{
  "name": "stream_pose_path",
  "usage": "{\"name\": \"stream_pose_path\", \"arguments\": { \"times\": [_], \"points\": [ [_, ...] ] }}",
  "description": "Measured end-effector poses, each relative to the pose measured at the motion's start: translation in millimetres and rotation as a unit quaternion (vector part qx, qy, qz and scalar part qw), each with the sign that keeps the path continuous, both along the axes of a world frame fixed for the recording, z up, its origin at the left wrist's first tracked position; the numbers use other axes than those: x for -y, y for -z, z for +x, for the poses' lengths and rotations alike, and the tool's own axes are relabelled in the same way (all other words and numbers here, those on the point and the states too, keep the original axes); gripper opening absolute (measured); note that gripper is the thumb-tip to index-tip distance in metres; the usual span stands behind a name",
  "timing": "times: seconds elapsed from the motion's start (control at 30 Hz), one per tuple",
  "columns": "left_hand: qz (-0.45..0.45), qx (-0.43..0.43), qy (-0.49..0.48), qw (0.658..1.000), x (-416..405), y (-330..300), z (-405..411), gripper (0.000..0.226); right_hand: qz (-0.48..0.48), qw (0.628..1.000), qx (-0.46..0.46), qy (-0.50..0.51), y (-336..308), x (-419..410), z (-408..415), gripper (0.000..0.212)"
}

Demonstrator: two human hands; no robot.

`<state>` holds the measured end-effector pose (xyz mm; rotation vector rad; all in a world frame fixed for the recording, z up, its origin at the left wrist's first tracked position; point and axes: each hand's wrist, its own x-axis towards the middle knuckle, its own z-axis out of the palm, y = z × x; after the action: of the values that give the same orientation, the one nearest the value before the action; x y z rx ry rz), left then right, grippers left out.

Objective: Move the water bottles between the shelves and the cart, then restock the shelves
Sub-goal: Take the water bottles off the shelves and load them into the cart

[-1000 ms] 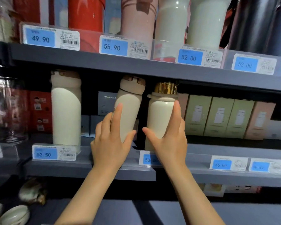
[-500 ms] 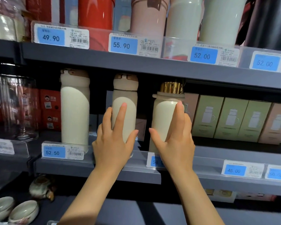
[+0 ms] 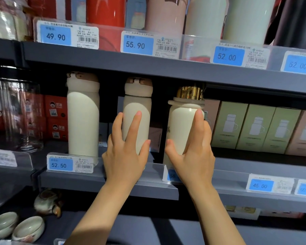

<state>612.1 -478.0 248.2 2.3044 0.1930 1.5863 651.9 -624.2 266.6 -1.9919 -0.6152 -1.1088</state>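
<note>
Middle shelf (image 3: 113, 181): brown-capped bottle (image 3: 137, 114) and gold-capped bottle (image 3: 182, 124) stood upright, caps up. Left hand (image 3: 125, 152) gripped the former; right hand (image 3: 193, 152) gripped the latter.

three cream water bottles stand upright before you on the middle shelf (image 3: 99, 181): tall bottle (image 3: 83, 121), brown-capped bottle (image 3: 136, 110), gold-capped bottle (image 3: 181, 124).

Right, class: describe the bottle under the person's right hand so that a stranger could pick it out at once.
Find the middle grey shelf, the one below the 55.90 tag. Three cream bottles stand along it; take the rightmost, the gold-capped bottle, gripped by the right hand. Only it has a shiny gold cap; its neighbours' lids are brown and cream.
</note>
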Motion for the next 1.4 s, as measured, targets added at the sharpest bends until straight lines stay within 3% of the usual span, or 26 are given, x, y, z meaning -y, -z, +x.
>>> {"name": "stream_pose_path", "arguments": {
  "times": [0.43,0.63,0.8,0.9,0.97,1.07,1.17,1.3,1.4],
  "points": [
    [-0.027,0.003,-0.024,0.999,4.0,2.3,-0.4,0.077,-0.019,0.999,0.000,0.027,12.1,13.1,-3.4,0.089],
    [0.013,0.036,-0.007,0.999,3.0,16.1,-5.9,0.060,-0.032,0.996,0.089,0.000,56.2,27.2,-16.1,0.068],
    [0.048,0.062,0.017,0.997,14.7,75.0,-65.9,0.042,-0.039,0.991,0.107,-0.073,101.5,18.3,-43.8,0.055],
    [0.068,-0.034,-0.018,0.997,4.5,127.5,-118.5,0.035,-0.045,0.984,0.086,-0.147,133.6,-1.2,-67.6,0.048],
    [0.011,-0.110,-0.063,0.992,-4.6,164.3,-161.1,0.033,-0.047,0.974,0.057,-0.216,157.7,-16.2,-87.1,0.044],
    [-0.081,-0.238,-0.121,0.960,-15.1,210.8,-225.7,0.035,-0.063,0.947,-0.035,-0.315,188.2,-36.3,-116.3,0.043],
    [-0.133,-0.356,-0.140,0.914,-23.0,252.4,-282.7,0.038,-0.149,0.905,-0.133,-0.375,214.9,-49.5,-150.5,0.048],
    [-0.162,-0.390,-0.179,0.889,-32.4,288.1,-334.1,0.035,-0.305,0.833,-0.237,-0.396,252.3,-66.4,-187.9,0.050],
    [-0.156,-0.389,-0.190,0.888,-48.3,300.7,-363.8,0.034,-0.335,0.805,-0.295,-0.391,278.0,-84.7,-210.5,0.052]
  ]
}}
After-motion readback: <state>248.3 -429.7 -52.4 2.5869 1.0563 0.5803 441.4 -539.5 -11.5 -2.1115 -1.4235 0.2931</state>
